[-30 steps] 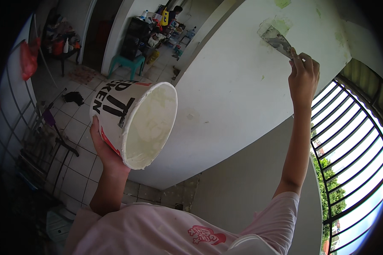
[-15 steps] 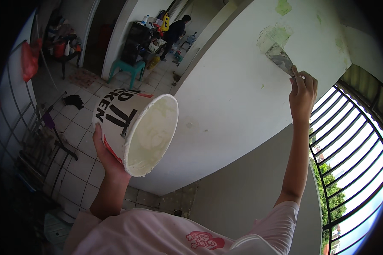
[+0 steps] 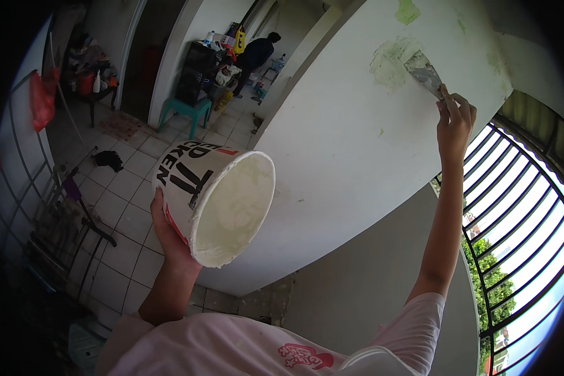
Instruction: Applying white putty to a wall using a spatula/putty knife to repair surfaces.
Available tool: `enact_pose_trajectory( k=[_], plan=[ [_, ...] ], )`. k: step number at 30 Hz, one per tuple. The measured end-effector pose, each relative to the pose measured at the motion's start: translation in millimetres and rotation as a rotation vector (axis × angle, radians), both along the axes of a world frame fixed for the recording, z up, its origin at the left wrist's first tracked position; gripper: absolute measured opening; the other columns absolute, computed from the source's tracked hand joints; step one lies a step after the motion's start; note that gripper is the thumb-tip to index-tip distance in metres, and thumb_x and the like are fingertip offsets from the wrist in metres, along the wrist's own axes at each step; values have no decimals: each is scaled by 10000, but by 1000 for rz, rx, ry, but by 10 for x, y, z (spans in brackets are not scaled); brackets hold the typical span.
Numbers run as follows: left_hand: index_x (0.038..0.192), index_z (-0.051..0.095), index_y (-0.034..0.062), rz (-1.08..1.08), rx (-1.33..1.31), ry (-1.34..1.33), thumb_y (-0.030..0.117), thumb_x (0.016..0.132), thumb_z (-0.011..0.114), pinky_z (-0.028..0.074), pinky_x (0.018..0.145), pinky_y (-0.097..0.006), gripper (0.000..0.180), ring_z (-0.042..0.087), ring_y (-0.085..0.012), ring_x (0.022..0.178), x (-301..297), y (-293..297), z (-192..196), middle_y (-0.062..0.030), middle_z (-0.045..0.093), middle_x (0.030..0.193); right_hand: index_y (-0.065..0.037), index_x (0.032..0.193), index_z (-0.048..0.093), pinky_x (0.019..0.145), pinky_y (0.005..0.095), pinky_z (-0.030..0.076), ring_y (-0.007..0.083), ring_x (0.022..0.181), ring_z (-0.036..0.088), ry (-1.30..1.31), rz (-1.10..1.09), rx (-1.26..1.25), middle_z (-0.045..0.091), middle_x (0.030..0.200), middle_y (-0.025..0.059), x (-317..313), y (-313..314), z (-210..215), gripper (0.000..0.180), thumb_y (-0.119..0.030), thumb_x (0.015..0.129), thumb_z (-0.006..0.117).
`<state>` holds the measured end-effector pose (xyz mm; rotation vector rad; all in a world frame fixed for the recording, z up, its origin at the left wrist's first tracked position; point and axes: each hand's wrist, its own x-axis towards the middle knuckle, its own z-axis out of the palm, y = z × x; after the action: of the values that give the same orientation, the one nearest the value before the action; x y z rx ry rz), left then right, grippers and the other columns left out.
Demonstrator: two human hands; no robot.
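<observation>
My left hand is wrapped round the lower side of a white paper bucket with black and red print. The bucket is tilted, its mouth facing right, and pale filler paste coats its inside. Up at the right, my right hand grips a putty knife, whose wide, smeared blade lies against the white wall. Under and left of the blade is a greyish-green filler patch. The knife's handle is mostly hidden by my fingers.
A barred window opening is at the right. Far back, a person in dark clothes stands past a teal stool under a black drawer unit. A broom lies on the tiled floor; a red bag hangs left.
The putty knife and my right hand have moved slightly right and up across the filler patch. The bucket in my left hand sits a little further right and lower in view.
</observation>
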<state>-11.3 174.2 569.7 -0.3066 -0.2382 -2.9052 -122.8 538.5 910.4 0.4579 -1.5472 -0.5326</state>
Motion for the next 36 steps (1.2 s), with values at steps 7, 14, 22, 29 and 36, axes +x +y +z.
enact_pose_trajectory(
  k=[7,14,22,29,36],
  plan=[
    [1525,374,169,-31,-5,-48,593,999,361,466,1058,-471,676,532,-262,1314,-27,-88,-86,-68,491,1473,-151,1214,733,847,382,505,249,970,568,-30,161,55,683,1069,55,-52,-203,115,355,-64,870,748],
    [1517,396,168,18,-34,-27,602,999,346,466,1055,-470,677,532,-262,1316,13,-82,-89,-68,489,1477,-207,1207,738,863,394,511,252,988,539,-96,-43,-41,670,1078,18,66,233,182,341,-125,875,748],
    [1533,368,159,2,-43,-45,618,991,350,462,1063,-462,711,524,-262,1325,69,-71,-101,-72,472,1494,-202,1192,747,887,393,522,265,978,554,-30,-11,10,683,1052,41,-6,-47,179,315,-145,883,744],
    [1528,381,140,-41,-58,-46,643,979,349,461,1062,-465,745,511,-266,1338,114,-89,-162,-80,463,1502,-218,1204,746,887,391,512,257,1000,546,-24,-96,-37,691,1084,23,193,-4,81,333,-143,879,751],
    [1523,392,136,-103,-4,-65,646,976,345,457,1066,-473,749,515,-276,1333,106,27,-115,-89,469,1499,-205,1209,742,884,394,486,256,974,552,-11,14,17,704,1073,40,-71,131,218,368,-110,854,769]
  ],
)
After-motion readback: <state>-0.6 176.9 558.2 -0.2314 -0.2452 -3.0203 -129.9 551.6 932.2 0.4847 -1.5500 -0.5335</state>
